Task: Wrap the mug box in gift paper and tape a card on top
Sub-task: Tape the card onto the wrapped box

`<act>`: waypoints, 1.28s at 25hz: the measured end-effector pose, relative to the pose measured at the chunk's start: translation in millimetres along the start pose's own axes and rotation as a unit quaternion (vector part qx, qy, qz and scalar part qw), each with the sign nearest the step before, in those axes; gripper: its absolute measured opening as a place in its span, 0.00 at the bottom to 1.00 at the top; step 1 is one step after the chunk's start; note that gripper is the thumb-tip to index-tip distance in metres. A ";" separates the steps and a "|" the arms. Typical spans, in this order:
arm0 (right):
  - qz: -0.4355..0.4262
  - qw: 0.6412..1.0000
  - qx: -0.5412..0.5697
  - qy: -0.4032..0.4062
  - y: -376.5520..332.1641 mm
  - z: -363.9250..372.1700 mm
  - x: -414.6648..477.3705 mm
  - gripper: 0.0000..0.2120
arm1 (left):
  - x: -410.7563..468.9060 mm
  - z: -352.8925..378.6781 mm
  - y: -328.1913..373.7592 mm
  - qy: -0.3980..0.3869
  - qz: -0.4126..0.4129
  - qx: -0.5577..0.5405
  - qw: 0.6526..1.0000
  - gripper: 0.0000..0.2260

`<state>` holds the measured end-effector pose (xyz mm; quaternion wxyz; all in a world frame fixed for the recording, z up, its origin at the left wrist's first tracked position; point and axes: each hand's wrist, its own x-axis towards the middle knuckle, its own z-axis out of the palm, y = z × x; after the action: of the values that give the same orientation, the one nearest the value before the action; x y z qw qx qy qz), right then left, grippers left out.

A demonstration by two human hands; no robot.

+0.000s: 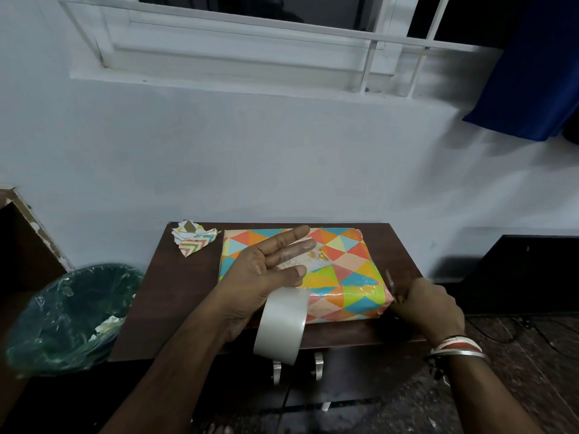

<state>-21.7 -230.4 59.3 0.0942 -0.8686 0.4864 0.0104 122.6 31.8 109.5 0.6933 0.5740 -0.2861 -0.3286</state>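
I see the box lying on the table, toward the back edge, with the card on top of it. Paper scraps sit on the table at ten o'clock from the box, just beside its corner. The left hand is over the box's nine o'clock side, with the tape roll below it at seven o'clock. The right hand is at the four o'clock corner, around the scissors. A bin stands off the table at eight o'clock.
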 end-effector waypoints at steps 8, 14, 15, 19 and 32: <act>-0.198 0.865 0.458 -0.049 -24.3 -53.1 -48.4 0.11 | 2.0 -7.8 -2.0 -0.019 0.009 0.025 0.999 0.23; -0.351 0.763 0.419 -0.345 -34.3 -48.7 -58.6 0.17 | 0.1 -14.7 -3.9 -0.046 -0.009 0.025 0.999 0.25; -0.359 0.756 0.413 -0.360 -33.7 -48.6 -55.8 0.17 | 0.2 -16.1 -3.8 -0.051 -0.014 0.029 0.998 0.25; -0.413 0.729 0.358 -0.412 -32.1 -41.6 -50.0 0.20 | -0.5 -16.6 -1.7 -0.069 -0.042 0.037 0.996 0.24; -0.417 0.731 0.358 -0.403 -31.8 -34.3 -48.6 0.17 | 4.9 -13.9 -8.2 -0.097 -0.062 0.032 0.993 0.25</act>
<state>-22.9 -179.2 103.2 0.5805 -0.8004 -0.0409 0.1440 135.3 35.4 99.0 0.6218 0.5778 -0.3265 -0.4159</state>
